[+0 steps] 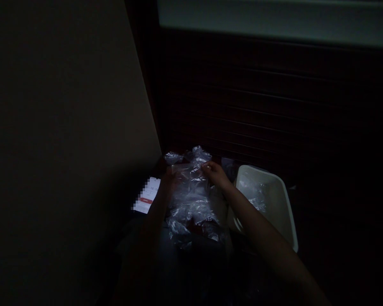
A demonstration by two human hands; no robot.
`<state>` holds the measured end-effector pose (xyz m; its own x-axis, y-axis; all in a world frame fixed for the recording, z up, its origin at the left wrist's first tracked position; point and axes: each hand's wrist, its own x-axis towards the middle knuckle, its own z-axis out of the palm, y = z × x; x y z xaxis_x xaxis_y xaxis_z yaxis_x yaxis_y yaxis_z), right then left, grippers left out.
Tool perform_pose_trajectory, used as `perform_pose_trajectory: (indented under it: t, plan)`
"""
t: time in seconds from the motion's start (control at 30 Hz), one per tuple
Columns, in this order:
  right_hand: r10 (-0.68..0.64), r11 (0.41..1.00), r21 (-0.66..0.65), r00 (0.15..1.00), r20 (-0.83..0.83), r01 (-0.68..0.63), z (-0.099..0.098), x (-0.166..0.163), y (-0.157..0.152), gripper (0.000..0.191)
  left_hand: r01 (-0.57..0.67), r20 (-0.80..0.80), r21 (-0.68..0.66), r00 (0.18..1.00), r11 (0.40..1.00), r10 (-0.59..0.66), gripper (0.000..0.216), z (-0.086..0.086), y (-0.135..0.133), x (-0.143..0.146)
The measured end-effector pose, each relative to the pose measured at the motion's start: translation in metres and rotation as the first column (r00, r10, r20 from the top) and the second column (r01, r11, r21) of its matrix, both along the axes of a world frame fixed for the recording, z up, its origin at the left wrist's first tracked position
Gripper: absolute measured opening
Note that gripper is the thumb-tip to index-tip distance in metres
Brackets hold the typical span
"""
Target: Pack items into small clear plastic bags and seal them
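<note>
The scene is very dark. A heap of clear plastic bags [194, 208] lies in front of me, with something dark red showing low in the heap. My right hand [214, 173] pinches the top edge of one clear bag [191, 170]. My left hand [170, 178] holds the same bag at its left side; its fingers are closed but dim.
A white plastic bin [274, 199] with clear plastic inside stands to the right of the heap. A lit phone screen [148, 195] lies at the left. A pale wall rises on the left and a dark slatted surface behind.
</note>
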<state>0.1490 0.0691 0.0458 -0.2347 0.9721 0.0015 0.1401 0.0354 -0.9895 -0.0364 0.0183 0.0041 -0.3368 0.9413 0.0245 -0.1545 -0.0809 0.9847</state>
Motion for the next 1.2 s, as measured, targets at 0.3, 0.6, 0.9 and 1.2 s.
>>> perform_pose_trajectory:
  t: [0.3,0.6,0.9,1.2]
  plan:
    - [-0.025,0.994,-0.108,0.999,-0.027,0.022,0.006,-0.003,-0.005,0.037,0.011,0.022,-0.073,1.000,0.997,-0.009,0.033,-0.002,-0.001,-0.001]
    - [-0.117,0.990,-0.099,0.984,-0.133,0.104,-0.011,-0.002,0.003,0.043,0.017,0.210,-0.040,0.978,0.999,-0.009,0.026,-0.011,0.006,-0.004]
    - [-0.184,0.981,-0.082,0.974,-0.135,0.174,-0.013,-0.002,0.007,0.037,0.037,0.169,-0.013,0.985,0.999,-0.034,0.066,-0.010,0.005,-0.003]
    - [-0.155,0.982,-0.132,0.976,-0.152,0.136,-0.007,-0.003,0.005,0.030,-0.010,0.188,0.031,0.982,0.999,0.004,0.060,-0.006,0.002,-0.004]
